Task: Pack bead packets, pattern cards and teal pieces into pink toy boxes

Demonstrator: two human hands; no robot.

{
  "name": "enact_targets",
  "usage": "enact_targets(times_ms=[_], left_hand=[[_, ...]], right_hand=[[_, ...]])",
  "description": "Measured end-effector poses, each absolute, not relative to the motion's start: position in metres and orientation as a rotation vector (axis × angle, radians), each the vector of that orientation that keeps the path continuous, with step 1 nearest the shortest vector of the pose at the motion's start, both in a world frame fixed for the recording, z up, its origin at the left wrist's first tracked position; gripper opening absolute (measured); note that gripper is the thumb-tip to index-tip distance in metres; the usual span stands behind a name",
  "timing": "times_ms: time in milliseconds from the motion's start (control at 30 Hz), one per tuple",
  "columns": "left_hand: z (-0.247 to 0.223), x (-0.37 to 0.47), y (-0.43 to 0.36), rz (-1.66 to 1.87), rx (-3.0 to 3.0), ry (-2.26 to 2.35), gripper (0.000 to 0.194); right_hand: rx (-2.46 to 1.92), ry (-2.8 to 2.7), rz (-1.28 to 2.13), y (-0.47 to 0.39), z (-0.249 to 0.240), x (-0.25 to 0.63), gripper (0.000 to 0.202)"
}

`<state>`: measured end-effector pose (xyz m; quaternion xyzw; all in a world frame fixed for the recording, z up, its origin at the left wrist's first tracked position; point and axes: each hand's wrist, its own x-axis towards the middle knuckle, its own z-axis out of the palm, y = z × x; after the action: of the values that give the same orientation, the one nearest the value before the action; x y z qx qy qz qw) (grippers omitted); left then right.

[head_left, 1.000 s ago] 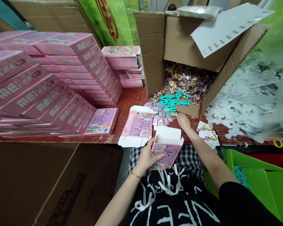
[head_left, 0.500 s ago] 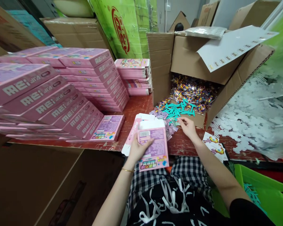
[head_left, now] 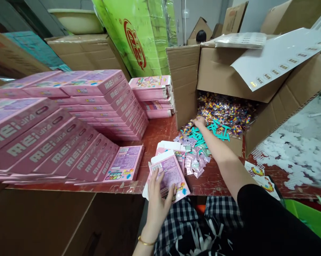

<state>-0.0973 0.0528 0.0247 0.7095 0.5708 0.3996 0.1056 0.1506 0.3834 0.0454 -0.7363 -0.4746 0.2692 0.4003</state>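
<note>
My left hand (head_left: pixel 158 193) lies with its fingers spread on a pink and purple box (head_left: pixel 169 174), whose white end flap stands open at the table's front edge. Under and behind it is another pink carton (head_left: pixel 180 156). My right hand (head_left: pixel 199 122) reaches to the bags of colourful beads (head_left: pixel 221 110) at the mouth of the cardboard box; its fingertips are small and partly hidden among the bags. Teal plastic tools (head_left: pixel 221 133) lie beside my right wrist, and small pinkish sachets (head_left: pixel 196 161) are heaped nearer to me.
Stacked pink boxes (head_left: pixel 77 142) fill the left of the red table (head_left: pixel 160 129). Flat cartons (head_left: pixel 152 96) are piled behind. An open cardboard box (head_left: pixel 185 85) stands at the back. White perforated pieces (head_left: pixel 301 138) and printed cards (head_left: pixel 264 181) lie right; a green bin (head_left: pixel 306 217) is below.
My right hand has moved from the teal tools up and left to the bead bags. My left hand has loosened its hold and spread over the box, which now rests at the table edge.
</note>
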Motion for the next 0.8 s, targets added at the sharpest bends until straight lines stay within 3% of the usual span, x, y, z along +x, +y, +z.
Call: enact_targets(times_ms=[133, 200, 267, 300, 367, 467, 700, 800], left_hand=[[0.049, -0.074, 0.058, 1.319, 2.082, 1.485, 0.061], [0.058, -0.058, 0.066, 1.381, 2.034, 1.444, 0.074], [0.06, -0.039, 0.075, 1.371, 1.986, 1.425, 0.09], [0.06, -0.03, 0.079, 1.311, 1.971, 1.389, 0.089], [0.056, -0.012, 0.082, 1.111, 1.958, 1.259, 0.061], [0.047, 0.006, 0.075, 0.841, 1.91, 1.106, 0.023], [0.036, 0.002, 0.032, 0.599, 1.485, 0.765, 0.035], [0.032, 0.002, 0.023, 0.484, 1.297, 0.673, 0.037]], right_hand=[[-1.495, -1.272, 0.534, 0.332, 0.065, 0.164, 0.05], [-1.179, -1.43, 0.591, 0.272, 0.078, 0.173, 0.056], [-0.951, -1.714, 0.828, 0.203, 0.092, 0.18, 0.045], [-0.87, -1.862, 0.923, 0.169, 0.098, 0.182, 0.035], [-0.831, -2.008, 1.011, 0.115, 0.107, 0.186, 0.027], [-0.948, -1.954, 1.099, 0.075, 0.107, 0.196, 0.033], [-1.206, -1.413, 1.446, 0.063, 0.064, 0.217, 0.041], [-1.293, -1.209, 1.415, 0.049, 0.042, 0.211, 0.047]])
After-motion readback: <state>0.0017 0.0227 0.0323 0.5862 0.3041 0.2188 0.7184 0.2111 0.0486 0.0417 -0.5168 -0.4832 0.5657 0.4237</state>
